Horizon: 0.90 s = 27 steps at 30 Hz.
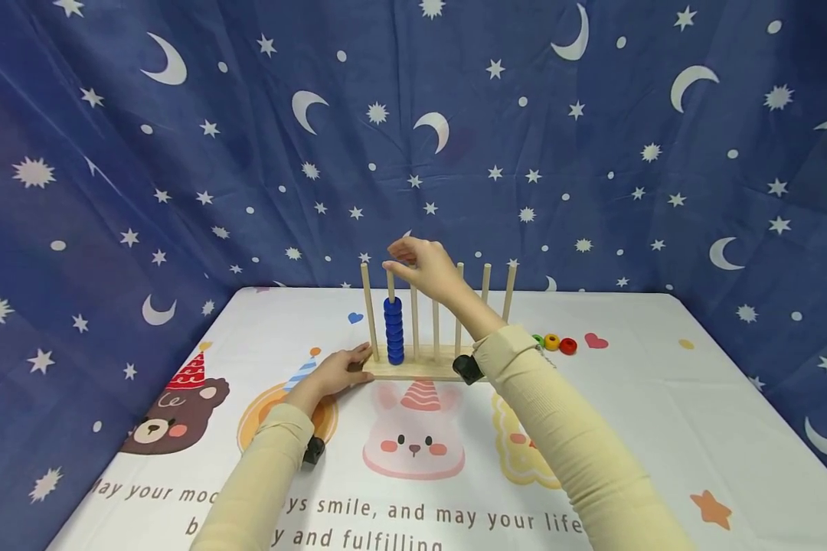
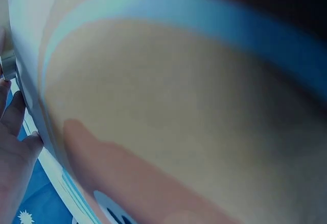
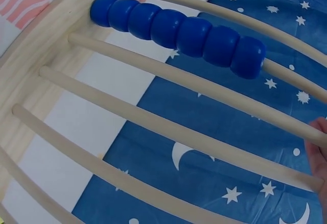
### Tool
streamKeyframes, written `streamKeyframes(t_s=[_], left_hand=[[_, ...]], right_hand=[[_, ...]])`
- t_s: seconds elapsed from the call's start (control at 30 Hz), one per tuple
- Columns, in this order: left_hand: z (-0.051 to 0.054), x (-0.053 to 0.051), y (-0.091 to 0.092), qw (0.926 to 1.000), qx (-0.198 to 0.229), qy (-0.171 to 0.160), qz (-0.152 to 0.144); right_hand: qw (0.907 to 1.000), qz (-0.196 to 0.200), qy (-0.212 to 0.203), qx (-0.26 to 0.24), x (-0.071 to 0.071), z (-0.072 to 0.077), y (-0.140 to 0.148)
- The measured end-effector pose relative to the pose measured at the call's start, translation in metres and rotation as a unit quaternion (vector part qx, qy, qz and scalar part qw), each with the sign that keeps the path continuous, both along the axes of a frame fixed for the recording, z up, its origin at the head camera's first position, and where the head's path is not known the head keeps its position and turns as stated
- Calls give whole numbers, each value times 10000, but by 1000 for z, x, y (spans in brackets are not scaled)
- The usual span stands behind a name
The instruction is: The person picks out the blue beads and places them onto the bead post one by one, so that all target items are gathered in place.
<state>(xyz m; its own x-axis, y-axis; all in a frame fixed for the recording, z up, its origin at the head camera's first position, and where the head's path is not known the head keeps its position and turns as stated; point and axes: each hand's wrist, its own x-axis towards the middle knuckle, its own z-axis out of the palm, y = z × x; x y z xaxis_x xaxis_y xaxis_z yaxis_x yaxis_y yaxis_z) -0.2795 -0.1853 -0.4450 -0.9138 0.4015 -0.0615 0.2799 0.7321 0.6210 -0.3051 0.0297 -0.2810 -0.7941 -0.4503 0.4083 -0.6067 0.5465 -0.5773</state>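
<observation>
A wooden bead rack with a flat base (image 1: 413,372) and several upright pegs stands on the table. Blue beads (image 1: 394,333) are stacked on the second peg from the left; the right wrist view also shows this blue stack (image 3: 181,32), with bare peg above it. My left hand (image 1: 338,372) grips the left end of the base, fingers behind and thumb in front. At the top of the second peg is my right hand (image 1: 423,264), its fingers loosely bent and thumb apart from them. No bead shows in it, though part of the grasp is hidden.
Behind the right forearm lie a green bead (image 1: 538,339), a yellow bead (image 1: 551,342) and a red bead (image 1: 568,347). The printed white tablecloth (image 1: 661,428) covers the table, and a blue star-and-moon curtain (image 1: 455,161) hangs behind it.
</observation>
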Motion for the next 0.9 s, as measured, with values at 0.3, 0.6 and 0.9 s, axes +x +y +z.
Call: streamKeyframes(t_s=[0.3,0.6,0.9], left_hand=[[-4,-7,-2,9970,-307,659,-265],[-3,-5,0,9981,-351,426,-277],[-1,-3,-3,9981,-389,360,-306]], right_hand=[[9996,229,-159,-110,-5,3,5],[9919,1159,-455,-250,-11,6,33],[9938,1095,18,-215,-3,10,56]])
